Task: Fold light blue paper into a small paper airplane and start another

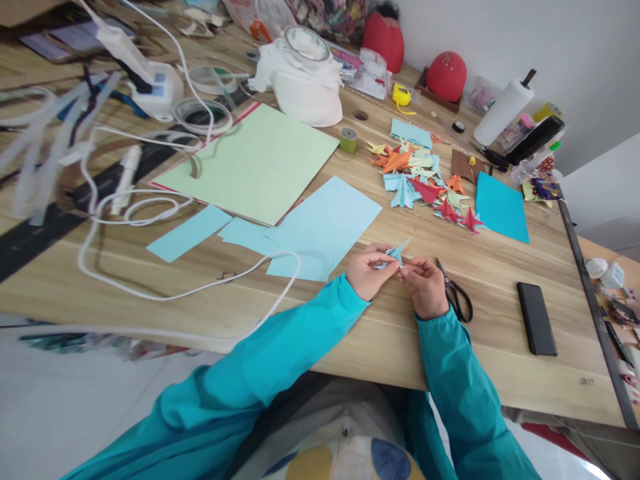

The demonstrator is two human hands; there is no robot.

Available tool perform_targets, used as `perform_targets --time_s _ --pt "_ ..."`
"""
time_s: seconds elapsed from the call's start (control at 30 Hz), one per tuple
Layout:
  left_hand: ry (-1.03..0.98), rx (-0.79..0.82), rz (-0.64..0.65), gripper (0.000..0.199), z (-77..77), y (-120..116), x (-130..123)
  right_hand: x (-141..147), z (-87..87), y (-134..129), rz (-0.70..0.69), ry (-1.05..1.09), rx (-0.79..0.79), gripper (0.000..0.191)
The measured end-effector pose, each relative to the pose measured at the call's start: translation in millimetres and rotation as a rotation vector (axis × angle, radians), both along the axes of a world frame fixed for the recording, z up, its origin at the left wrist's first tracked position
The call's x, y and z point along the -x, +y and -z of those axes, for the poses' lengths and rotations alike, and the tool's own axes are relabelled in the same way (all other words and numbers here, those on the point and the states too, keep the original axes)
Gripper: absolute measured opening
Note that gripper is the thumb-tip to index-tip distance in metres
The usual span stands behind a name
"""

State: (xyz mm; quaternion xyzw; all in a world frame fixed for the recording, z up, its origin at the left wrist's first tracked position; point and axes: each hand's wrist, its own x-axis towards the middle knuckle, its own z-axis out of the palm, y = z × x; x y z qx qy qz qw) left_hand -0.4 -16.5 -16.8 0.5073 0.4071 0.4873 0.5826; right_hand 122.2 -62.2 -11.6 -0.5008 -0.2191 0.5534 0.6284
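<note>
A small folded light-blue paper figure (395, 253) with a thin pointed tip is pinched between both hands above the table's front part. My left hand (371, 270) grips it from the left, fingers closed on its body. From the right, my right hand (425, 287) holds its lower edge between thumb and fingertips. Black-handled scissors (459, 297) lie right beside my right hand. Beyond the hands is a pile of folded paper figures (425, 190) in orange, red, blue and pale green. Light-blue paper sheets (330, 223) lie to the left of my hands.
A pale green paper stack (265, 160) lies left, near a white cable (175, 293) looping over the table. On the right are a black phone (537, 319) and a bright blue sheet (501, 207). A thread spool (349, 140) and yellow tape measure (401, 95) stand farther back.
</note>
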Motion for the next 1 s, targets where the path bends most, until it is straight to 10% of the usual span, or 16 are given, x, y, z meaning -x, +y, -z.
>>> perform_targets --time_s 0.3,0.6,1.0 --pt "-0.047 0.053 -0.006 0.010 -0.3 3 1 -3 3.1 -1 -0.029 -0.114 -0.043 0.027" --pt "-0.137 0.206 0.067 0.016 2.0 9 -1 -8 -6.8 -7 -0.057 -0.809 -0.295 0.008" --pt "-0.190 0.347 0.139 0.021 1.9 10 -2 -13 -10.2 -6 -0.122 -0.923 -0.348 0.009"
